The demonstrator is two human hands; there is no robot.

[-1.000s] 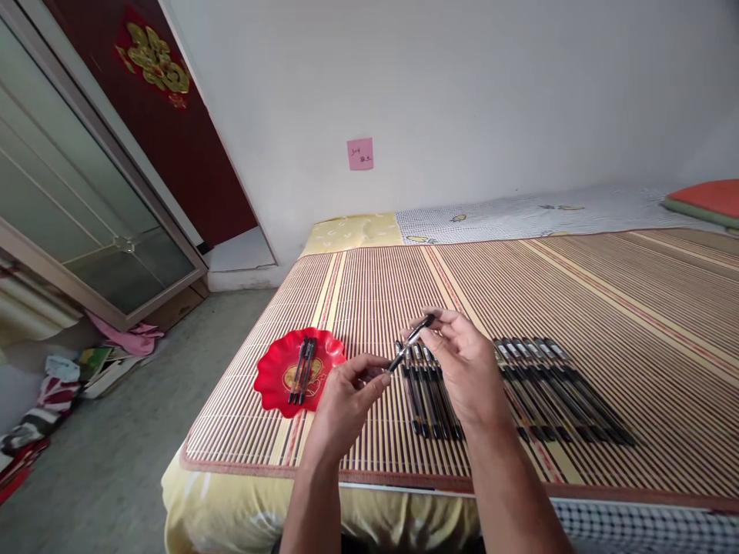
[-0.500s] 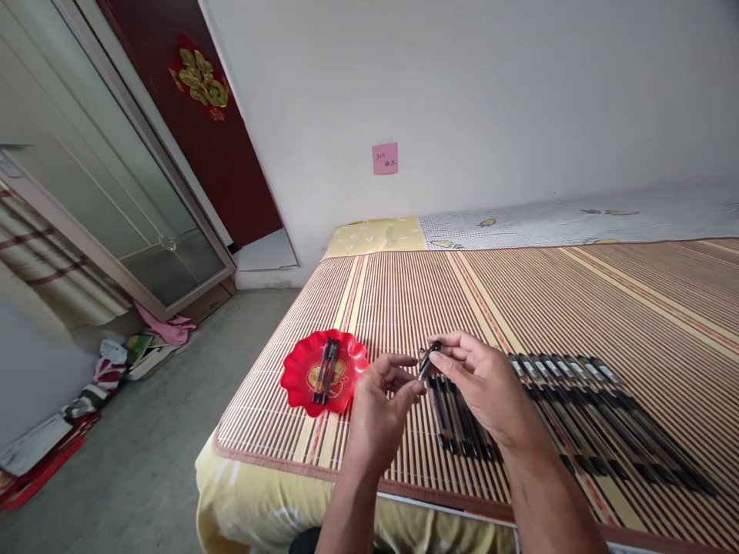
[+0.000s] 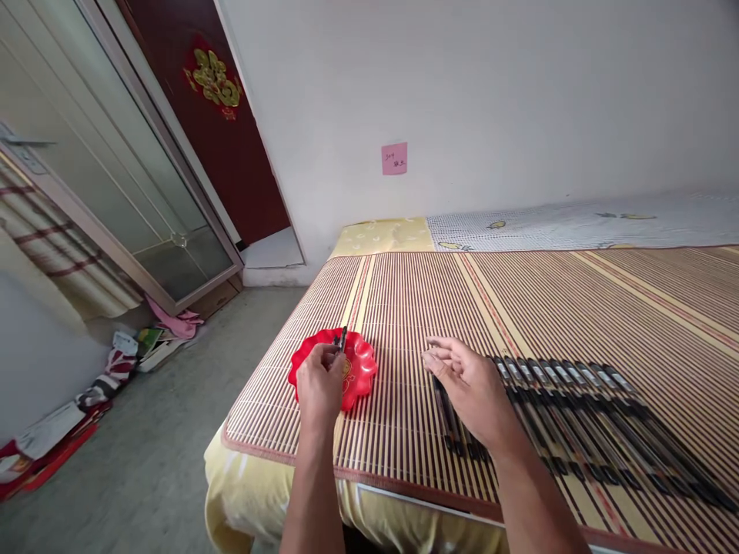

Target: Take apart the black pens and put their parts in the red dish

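Note:
My left hand is closed on a black pen, whose tip end sticks up above the fingers. It is over the scalloped red plate, covering most of the pens lying there. My right hand hovers above the left end of a row of black pens, thumb and fingers a little apart, with nothing visible between them. The row lies side by side on the striped bamboo mat, and my right hand and forearm hide part of it.
The mat covers a bed with a yellow sheet. A pink note is stuck on the white wall behind. Left of the bed, clothes and papers lie on the grey floor, near a glass-panelled door.
My left hand has moved left with a pen, from beside my right hand to the red plate. My right hand has let go of that pen and stays near the row. The view has shifted slightly.

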